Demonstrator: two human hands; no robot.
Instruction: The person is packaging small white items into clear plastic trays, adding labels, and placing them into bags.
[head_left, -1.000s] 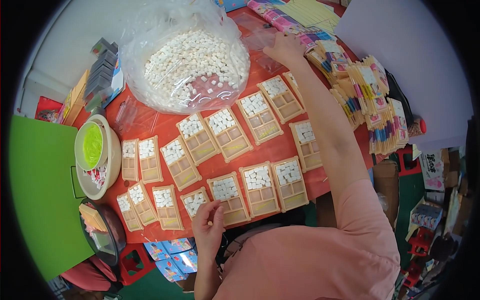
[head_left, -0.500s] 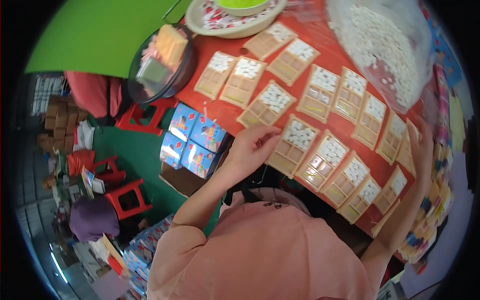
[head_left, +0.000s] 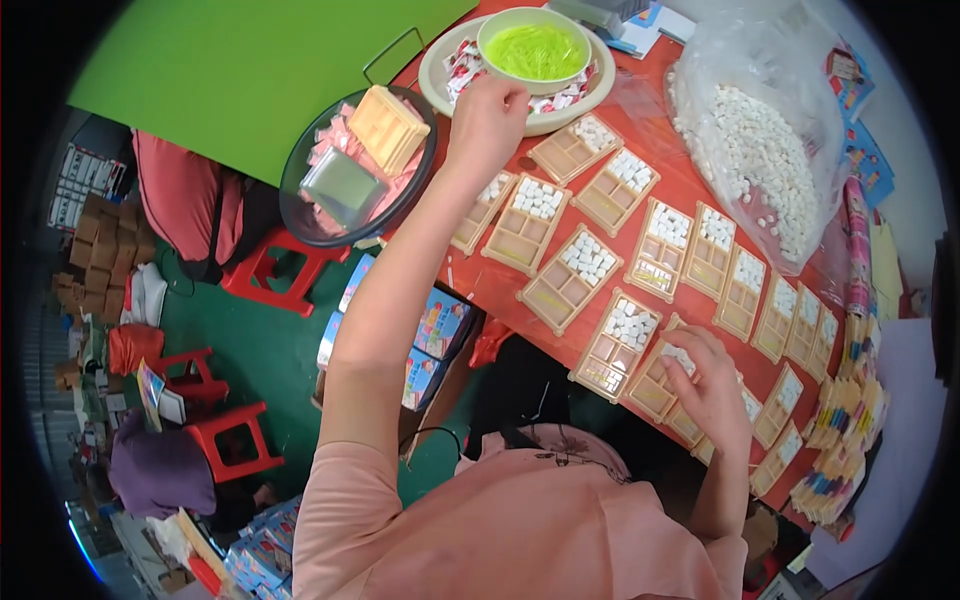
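My left hand [head_left: 487, 118] reaches to the near rim of a cream basin [head_left: 432, 88] holding small red-and-white wrapped packets. Its fingers are curled together; whatever they may hold is hidden. Just above them, a pale bowl of thin yellow-green strips [head_left: 540, 52] sits in the basin. My right hand [head_left: 708, 385] is over the near row of trays, thumb and fingers apart, touching or just above a wooden-coloured compartment tray [head_left: 652, 388]. Beside it, another tray [head_left: 615, 345] has small white cubes in its large compartment. Several similar trays [head_left: 570, 277] stand in rows.
A large clear bag of white cubes [head_left: 765, 160] lies at the far right. At the left, a dark tub [head_left: 300, 215] holds pink pieces, a tray stack and a clear container. Blue printed boxes [head_left: 437, 325] and red stools [head_left: 235, 440] stand below the red table [head_left: 480, 270].
My left hand has gone from the near trays up to the basin. My right hand has come from the far-right trays to the near row. The whole view has shifted.
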